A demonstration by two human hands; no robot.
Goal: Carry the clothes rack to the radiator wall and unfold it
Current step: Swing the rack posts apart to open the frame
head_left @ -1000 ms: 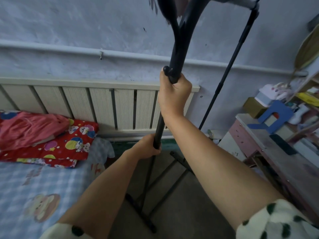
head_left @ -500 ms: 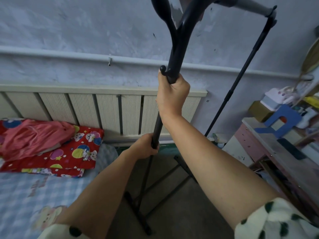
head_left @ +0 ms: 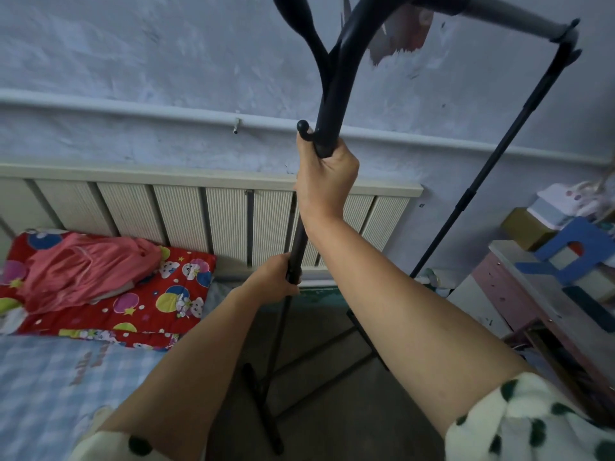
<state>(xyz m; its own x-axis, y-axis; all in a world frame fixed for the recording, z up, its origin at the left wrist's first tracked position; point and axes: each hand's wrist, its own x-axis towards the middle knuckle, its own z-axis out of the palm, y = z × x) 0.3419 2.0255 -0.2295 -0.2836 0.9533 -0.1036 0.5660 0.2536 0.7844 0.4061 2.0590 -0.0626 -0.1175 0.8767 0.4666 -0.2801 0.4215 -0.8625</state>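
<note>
Clothes rack [head_left: 327, 104] tilting rightward since earlier; right hand [head_left: 324, 181] and left hand [head_left: 278, 277] wrapping fingers shut around upright; base catching bed [head_left: 50, 387] risking a twist

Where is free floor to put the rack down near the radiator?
Bare floor lies between the bed and the pink desk, below the radiator. The desk top is crowded with boxes; clothes cover the bed's head.

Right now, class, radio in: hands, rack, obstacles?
Left hand low on near pole, right hand high. Clothes rack upright facing radiator. Bed left, desk right.
</note>
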